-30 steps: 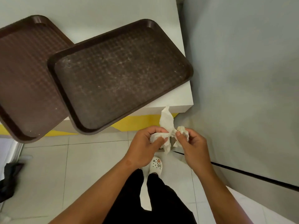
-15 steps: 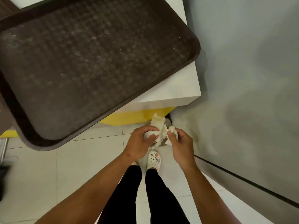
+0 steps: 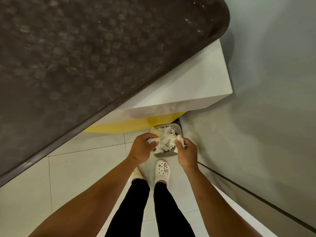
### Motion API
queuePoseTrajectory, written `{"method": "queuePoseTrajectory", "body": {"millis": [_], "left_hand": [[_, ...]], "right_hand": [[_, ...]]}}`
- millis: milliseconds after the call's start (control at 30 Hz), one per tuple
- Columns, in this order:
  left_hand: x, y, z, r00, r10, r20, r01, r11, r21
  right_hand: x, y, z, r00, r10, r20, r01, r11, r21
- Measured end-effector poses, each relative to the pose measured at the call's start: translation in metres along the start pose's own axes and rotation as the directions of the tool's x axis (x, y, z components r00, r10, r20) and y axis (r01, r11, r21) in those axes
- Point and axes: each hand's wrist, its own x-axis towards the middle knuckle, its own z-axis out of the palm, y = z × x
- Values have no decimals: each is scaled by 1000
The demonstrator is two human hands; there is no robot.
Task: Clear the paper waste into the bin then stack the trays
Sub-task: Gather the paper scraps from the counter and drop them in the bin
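Observation:
Crumpled white paper waste point(image 3: 165, 141) is pinched between both my hands low over the floor. My left hand point(image 3: 141, 150) grips its left end and my right hand point(image 3: 187, 152) grips its right end. Directly beneath them stands a small grey bin point(image 3: 172, 153) holding more white paper, tucked against the yellow counter base. A dark brown textured tray point(image 3: 85, 65) fills the upper left, lying on the white counter point(image 3: 196, 86) and overhanging its front edge. The second tray is out of view.
A grey wall point(image 3: 273, 100) runs down the right side, close to the bin and counter corner. My white clogs point(image 3: 162, 171) stand on pale floor tiles point(image 3: 77, 168) just behind the bin. The yellow counter base point(image 3: 136, 124) backs the bin.
My head and hands have dropped lower toward the floor, so the tray looms larger. The bin, hidden before, now shows under the paper that both hands hold.

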Motion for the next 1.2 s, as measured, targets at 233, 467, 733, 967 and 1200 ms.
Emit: {"method": "queuePoseTrajectory", "body": {"millis": [233, 467, 733, 967, 1200], "left_hand": [[28, -28, 9, 999, -45, 2, 45, 999, -14], [52, -48, 25, 999, -35, 37, 30, 993, 110], [77, -60, 49, 990, -49, 134, 22, 981, 195], [71, -52, 31, 992, -26, 120, 4, 983, 186], [17, -26, -13, 995, 47, 83, -61, 983, 175]], "right_hand": [[24, 20, 11, 998, 48, 39, -47, 999, -21], [26, 26, 9, 988, 85, 126, -71, 991, -112], [18, 43, 6, 990, 43, 131, -35, 997, -67], [3, 31, 1, 985, 29, 169, -26, 999, -23], [-25, -17, -12, 961, -64, 270, 72, 997, -20]]}}
